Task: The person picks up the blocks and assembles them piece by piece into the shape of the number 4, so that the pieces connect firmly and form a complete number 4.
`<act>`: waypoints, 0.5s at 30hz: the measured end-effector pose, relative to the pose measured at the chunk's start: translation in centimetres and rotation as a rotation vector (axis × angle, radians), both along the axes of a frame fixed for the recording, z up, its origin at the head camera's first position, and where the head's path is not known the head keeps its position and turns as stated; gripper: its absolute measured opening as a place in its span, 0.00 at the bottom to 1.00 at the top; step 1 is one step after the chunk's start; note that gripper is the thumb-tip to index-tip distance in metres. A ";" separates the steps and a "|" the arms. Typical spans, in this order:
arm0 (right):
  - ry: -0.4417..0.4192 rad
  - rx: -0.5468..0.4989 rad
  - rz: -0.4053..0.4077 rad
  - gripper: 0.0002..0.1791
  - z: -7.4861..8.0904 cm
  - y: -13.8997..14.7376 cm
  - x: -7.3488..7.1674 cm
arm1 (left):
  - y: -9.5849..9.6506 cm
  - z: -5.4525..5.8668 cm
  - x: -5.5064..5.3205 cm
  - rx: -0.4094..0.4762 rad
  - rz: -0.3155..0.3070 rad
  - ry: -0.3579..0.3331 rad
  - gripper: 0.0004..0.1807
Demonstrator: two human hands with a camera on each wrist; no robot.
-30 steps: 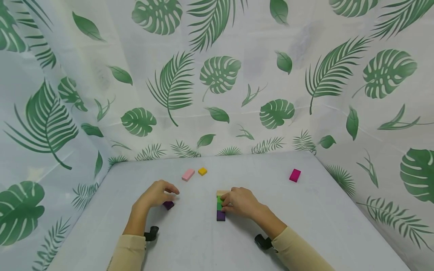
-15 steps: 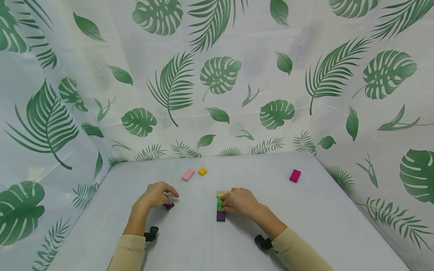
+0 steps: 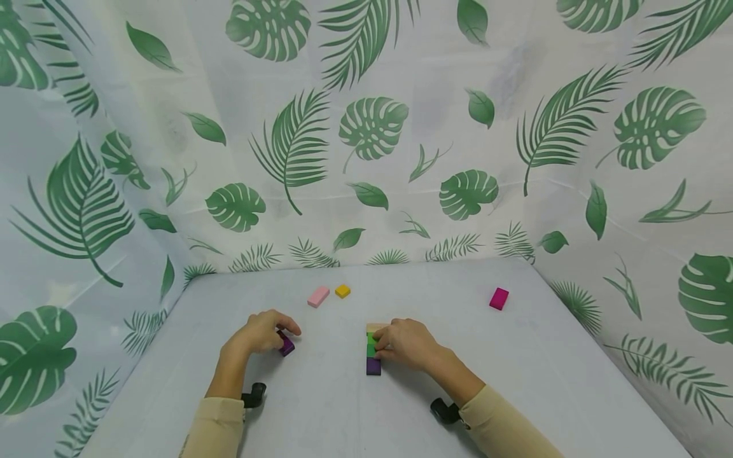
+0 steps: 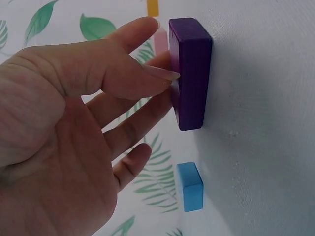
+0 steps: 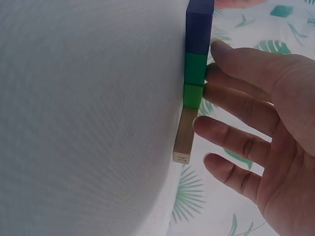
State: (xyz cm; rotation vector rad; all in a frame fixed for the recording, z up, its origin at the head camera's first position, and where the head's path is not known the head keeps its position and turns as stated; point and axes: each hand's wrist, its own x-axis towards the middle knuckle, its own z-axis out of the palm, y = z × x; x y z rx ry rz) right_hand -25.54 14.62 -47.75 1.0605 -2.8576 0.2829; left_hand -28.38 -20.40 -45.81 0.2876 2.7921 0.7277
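Note:
At the left of the head view my left hand [image 3: 260, 332] pinches a purple rectangular block [image 4: 194, 76] between thumb and fingers, close over the white table. Beyond that block, in the left wrist view, sits a small light blue block [image 4: 190, 189]. My right hand [image 3: 408, 343] rests its fingertips along a row of blocks, fingers relaxed rather than curled round them. This row runs from a dark purple block [image 5: 199, 29] through a green block [image 5: 195, 69] and a light green one [image 5: 193, 96] to a natural wood block [image 5: 186, 132]. In the head view the hand partly covers the row.
A pink block [image 3: 318, 296] and a small yellow block [image 3: 342, 291] lie near the table's back, left of centre. Farther right is a magenta block [image 3: 499, 298]. Leaf-print curtains [image 3: 401, 70] surround the white table [image 3: 321, 407] at the back and sides.
The purple block has turned in my left fingers and more of it shows now. The left hand has shifted slightly; the right hand and its row stay put.

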 end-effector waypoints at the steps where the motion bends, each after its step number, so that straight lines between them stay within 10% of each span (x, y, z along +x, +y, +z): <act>1: -0.002 0.001 0.000 0.12 0.0 0.0 0.0 | 0.0 0.1 0.1 -0.003 0.002 -0.003 0.25; 15: -0.014 0.001 -0.006 0.11 0.0 0.0 0.0 | 0.3 -0.1 0.1 0.000 0.010 0.017 0.16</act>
